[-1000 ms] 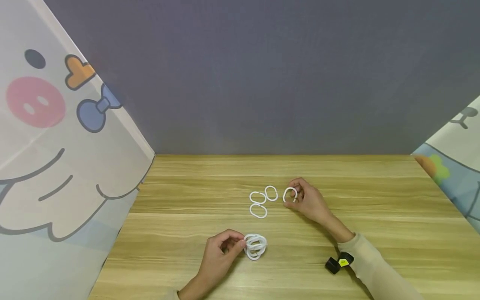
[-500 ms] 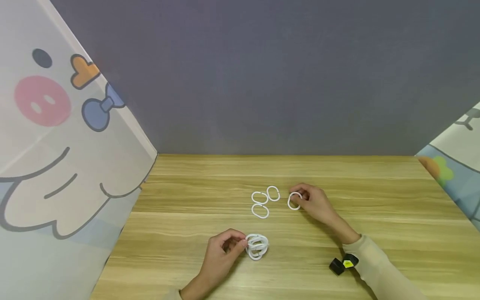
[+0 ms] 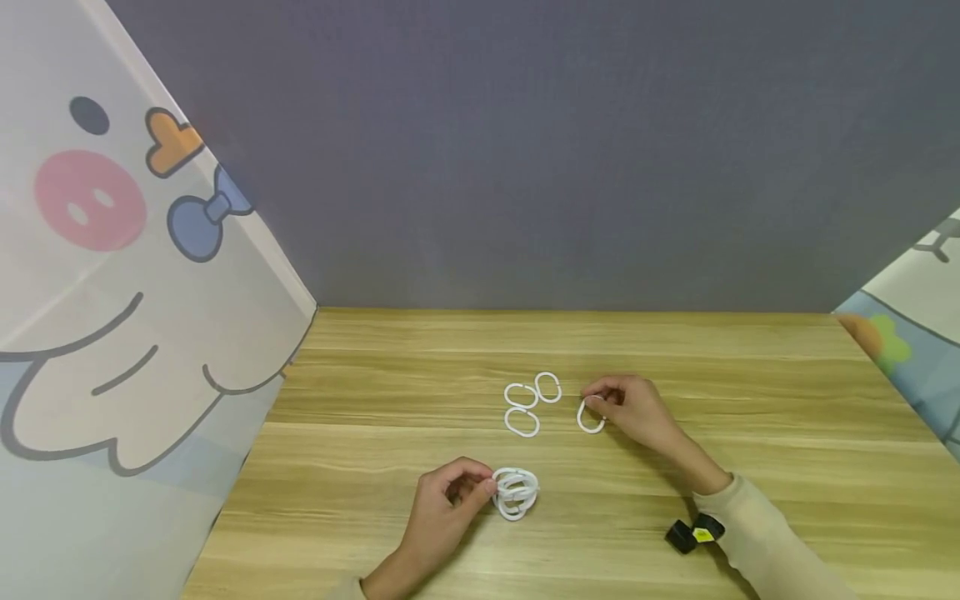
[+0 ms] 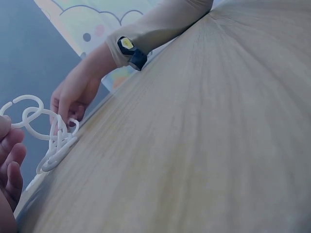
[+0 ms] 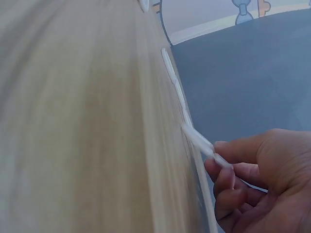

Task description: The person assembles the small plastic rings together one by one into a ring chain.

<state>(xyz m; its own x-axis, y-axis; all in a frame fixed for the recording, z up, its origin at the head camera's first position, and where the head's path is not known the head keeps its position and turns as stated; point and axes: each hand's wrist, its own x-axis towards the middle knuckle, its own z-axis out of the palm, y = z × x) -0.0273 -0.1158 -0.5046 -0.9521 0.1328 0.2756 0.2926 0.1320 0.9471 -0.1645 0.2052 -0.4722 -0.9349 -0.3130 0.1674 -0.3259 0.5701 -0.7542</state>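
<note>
Spread across the lower half of the head view

The table (image 3: 405, 417) filled the lower middle, with a back panel (image 3: 525, 150) behind and side panels at far left (image 3: 75, 333) and far right (image 3: 888, 350). Three loose rings (image 3: 522, 408) lay on the table just right of centre. Below them, at lower centre, the left hand (image 3: 450, 504) held the linked rings (image 3: 515, 492) to its right. Right of the loose trio was a single ring (image 3: 590, 431) in the right hand (image 3: 633, 408).
</note>
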